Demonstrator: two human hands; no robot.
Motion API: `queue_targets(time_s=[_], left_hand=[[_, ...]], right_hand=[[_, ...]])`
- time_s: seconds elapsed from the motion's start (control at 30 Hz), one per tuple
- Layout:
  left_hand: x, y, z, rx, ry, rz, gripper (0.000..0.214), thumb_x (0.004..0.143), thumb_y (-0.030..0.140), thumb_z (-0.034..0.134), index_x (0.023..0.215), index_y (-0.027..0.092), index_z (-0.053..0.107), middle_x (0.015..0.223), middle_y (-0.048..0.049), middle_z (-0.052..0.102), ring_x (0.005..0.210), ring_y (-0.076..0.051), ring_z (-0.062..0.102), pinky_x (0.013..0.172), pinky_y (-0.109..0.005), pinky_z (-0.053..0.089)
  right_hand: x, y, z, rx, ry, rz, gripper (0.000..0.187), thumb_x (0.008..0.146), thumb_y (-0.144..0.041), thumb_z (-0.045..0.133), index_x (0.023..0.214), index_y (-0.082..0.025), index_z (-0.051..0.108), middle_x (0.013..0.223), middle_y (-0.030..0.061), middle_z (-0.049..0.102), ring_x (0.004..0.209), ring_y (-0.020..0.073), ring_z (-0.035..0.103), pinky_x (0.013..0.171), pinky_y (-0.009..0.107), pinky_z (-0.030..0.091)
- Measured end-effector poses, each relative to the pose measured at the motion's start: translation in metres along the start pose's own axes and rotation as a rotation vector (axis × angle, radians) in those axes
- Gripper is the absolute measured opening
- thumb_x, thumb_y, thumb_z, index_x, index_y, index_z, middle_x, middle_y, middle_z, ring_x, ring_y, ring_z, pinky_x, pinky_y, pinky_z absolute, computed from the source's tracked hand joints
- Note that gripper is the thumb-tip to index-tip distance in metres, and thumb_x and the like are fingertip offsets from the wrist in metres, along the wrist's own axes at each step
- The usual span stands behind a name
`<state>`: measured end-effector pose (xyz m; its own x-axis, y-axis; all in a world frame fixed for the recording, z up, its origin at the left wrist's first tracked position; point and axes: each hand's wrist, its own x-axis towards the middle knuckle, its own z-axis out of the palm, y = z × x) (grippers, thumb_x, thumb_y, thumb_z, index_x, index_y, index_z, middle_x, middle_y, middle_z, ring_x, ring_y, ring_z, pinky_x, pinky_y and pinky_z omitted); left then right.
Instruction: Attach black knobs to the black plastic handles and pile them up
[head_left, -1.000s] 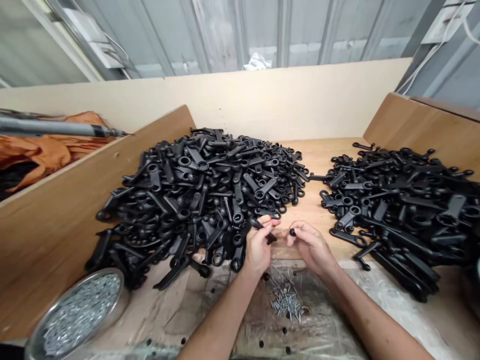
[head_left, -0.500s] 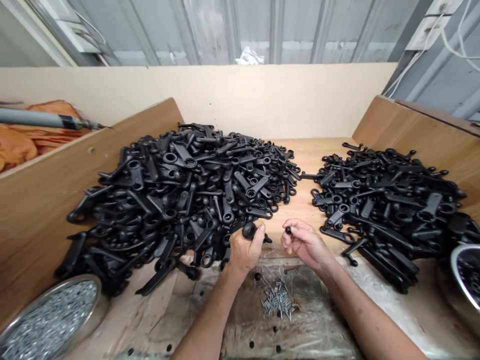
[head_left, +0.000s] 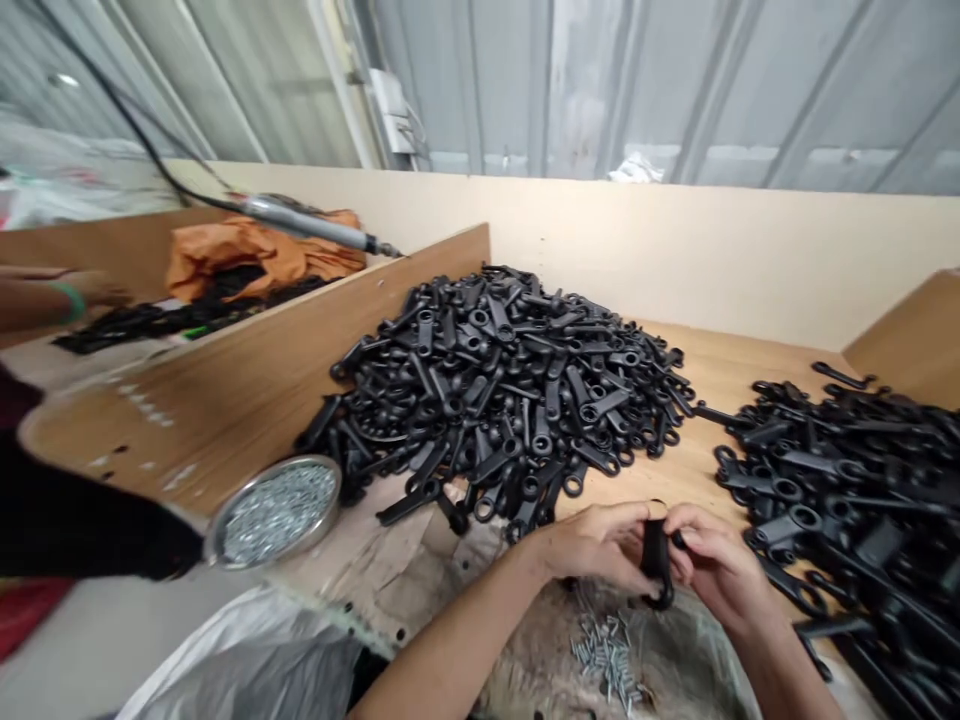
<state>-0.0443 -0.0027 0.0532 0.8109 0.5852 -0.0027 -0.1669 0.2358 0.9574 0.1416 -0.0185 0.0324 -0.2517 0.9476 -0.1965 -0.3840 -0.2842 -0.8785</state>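
Observation:
Both hands meet low in the middle of the head view, over a wooden bench. My left hand grips a black lever-shaped plastic part held upright. My right hand has its fingers closed against the upper end of the same part; a small piece between those fingers cannot be made out. Directly below the hands lies a small heap of silver screws on a clear plastic sheet. A large pile of black parts rises just beyond my left hand.
A second pile of black parts fills the right side. A metal bowl of screws sits at the left by a wooden divider. Beyond it lie orange cloth, a hanging power tool and another person's arm.
The camera has swung left. My hands, apart before with the right pinching a small black piece, have come together on one black part held upright.

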Motion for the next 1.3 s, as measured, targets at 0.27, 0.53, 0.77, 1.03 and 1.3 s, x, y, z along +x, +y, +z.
queue_targets(time_s=[0.27,0.53,0.77,1.03,1.3], left_hand=[[0.029,-0.042,-0.001,-0.291,0.39,-0.005,0.074,0.046,0.01,0.066,0.116,0.017,0.042,0.068,0.0037,0.056,0.046,-0.009,0.051,0.048,-0.023,0.039],[0.016,-0.018,-0.003,-0.144,0.594,0.077,0.042,0.054,0.013,0.056,0.095,0.016,0.054,0.057,0.008,0.045,0.038,-0.003,0.03,0.036,-0.018,0.021],[0.024,-0.03,0.002,0.184,0.583,0.103,0.018,0.062,0.012,0.053,0.079,0.016,0.056,0.055,0.0067,0.044,0.047,-0.006,0.036,0.047,-0.02,0.031],[0.025,-0.036,0.003,0.487,0.662,0.11,0.032,0.07,0.014,0.046,0.1,0.015,0.057,0.067,0.0028,0.055,0.062,-0.011,0.05,0.061,-0.022,0.042],[0.023,-0.044,0.003,0.81,0.691,0.085,0.047,0.08,0.023,0.04,0.127,0.015,0.042,0.093,-0.0056,0.064,0.087,-0.017,0.059,0.081,-0.029,0.045]], right_hand=[[0.003,0.005,-0.003,-0.049,-0.01,-0.019,0.018,0.07,-0.03,0.065,0.084,-0.02,0.067,0.049,0.0017,0.052,0.049,0.0149,0.048,0.055,0.033,0.044],[0.011,0.002,0.002,-0.005,0.098,-0.125,0.021,0.07,-0.029,0.069,0.087,-0.018,0.063,0.065,0.0036,0.062,0.052,0.0122,0.055,0.04,0.019,0.043],[0.016,0.015,0.012,0.061,0.098,-0.105,0.016,0.071,-0.027,0.069,0.081,-0.016,0.064,0.058,-0.0003,0.059,0.047,0.0078,0.052,0.04,0.015,0.043],[0.018,0.02,0.012,0.101,0.078,-0.065,0.017,0.072,-0.027,0.067,0.083,-0.014,0.065,0.055,-0.0013,0.058,0.042,0.0062,0.05,0.037,0.014,0.041],[0.018,0.023,0.014,0.111,0.101,-0.045,0.018,0.073,-0.032,0.066,0.074,-0.014,0.062,0.049,-0.0029,0.054,0.036,0.0059,0.044,0.029,0.013,0.031]])
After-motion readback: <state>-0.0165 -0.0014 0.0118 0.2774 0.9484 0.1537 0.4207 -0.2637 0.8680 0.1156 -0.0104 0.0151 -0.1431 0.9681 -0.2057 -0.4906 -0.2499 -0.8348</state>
